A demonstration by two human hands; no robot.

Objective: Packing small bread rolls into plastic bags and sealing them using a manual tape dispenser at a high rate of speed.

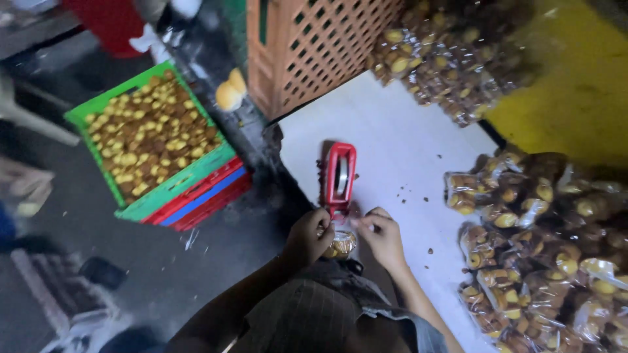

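Gripped a small clear bag of biscuits point(341, 244) with both hands: left hand point(312, 234) and right hand point(380, 235) closed on its neck, at the table point(392, 150) edge just below the red tape sealer point(340, 176). Best kept the twisted neck taut and centred on the sealer's slot. Crinkly glossy film, round golden-brown pieces; hard red plastic frame; smooth white tabletop scattered with crumbs.
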